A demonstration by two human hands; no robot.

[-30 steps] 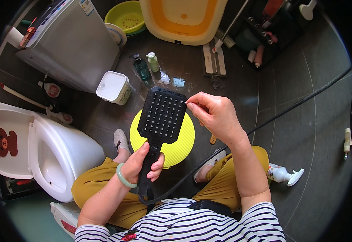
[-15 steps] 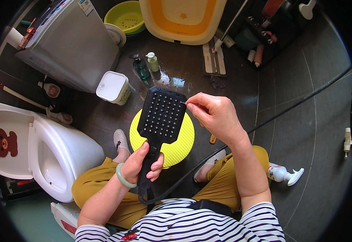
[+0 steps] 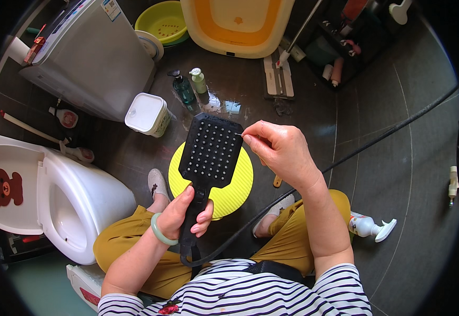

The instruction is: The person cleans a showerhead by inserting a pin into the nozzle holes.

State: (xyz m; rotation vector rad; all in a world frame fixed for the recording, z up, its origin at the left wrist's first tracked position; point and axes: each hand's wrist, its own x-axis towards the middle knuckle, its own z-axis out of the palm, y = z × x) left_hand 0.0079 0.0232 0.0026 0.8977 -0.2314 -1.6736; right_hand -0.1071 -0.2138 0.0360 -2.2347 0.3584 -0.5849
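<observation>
Apparently in the midst of close work on the black paddle brush [image 3: 212, 150], at its upper right edge, with no sign of completion. Shows rows of pale-tipped pins across the face; cannot tell the share done or left. Held above the ridged yellow disc [image 3: 236, 192], tilted a little, with pins facing up and head pointing away from the body. Steadied by the left hand [image 3: 176, 214], with fingers wrapped around the handle and thumb along its left side. Reaches in from the right with the right hand [image 3: 279, 150], bent at the wrist, pinching thumb and index finger together on a thin pale sliver [image 3: 239, 134], too small to identify, at the brush's edge.
</observation>
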